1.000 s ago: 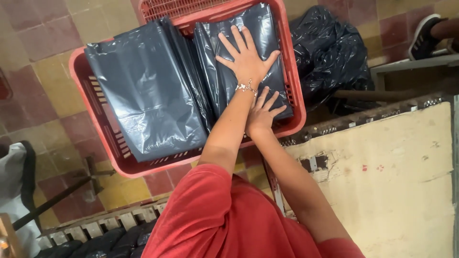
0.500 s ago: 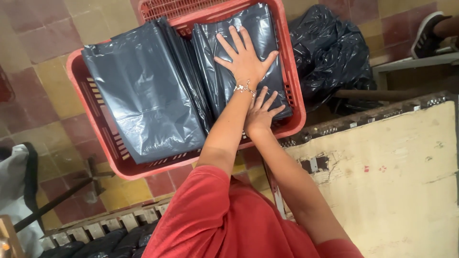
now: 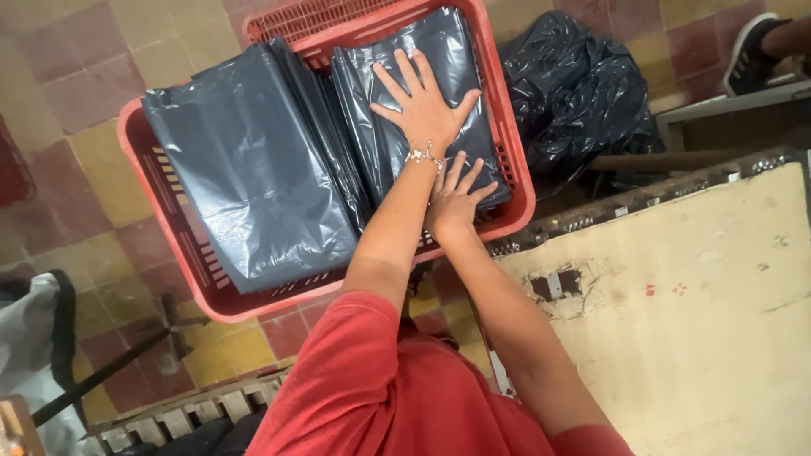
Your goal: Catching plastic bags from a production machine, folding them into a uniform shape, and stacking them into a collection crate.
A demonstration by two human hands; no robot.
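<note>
Lying flat in the right half of the red crate (image 3: pixel 515 181): a stack of dark grey plastic bags (image 3: pixel 397 84), glossy, thin, limp, looking light and slippery, likely sliding sheet over sheet. Best gripping by pinching the whole stack at a folded edge, judging by the sheen. Pressing down on it, the left hand (image 3: pixel 427 110), fingers splayed wide, gripping nothing. Resting just below, the right hand (image 3: pixel 452 198), fingers spread, holding nothing either. Sitting alongside, a second grey stack (image 3: pixel 245 177). Slumping beyond the crate, a black bag (image 3: pixel 583 93).
</note>
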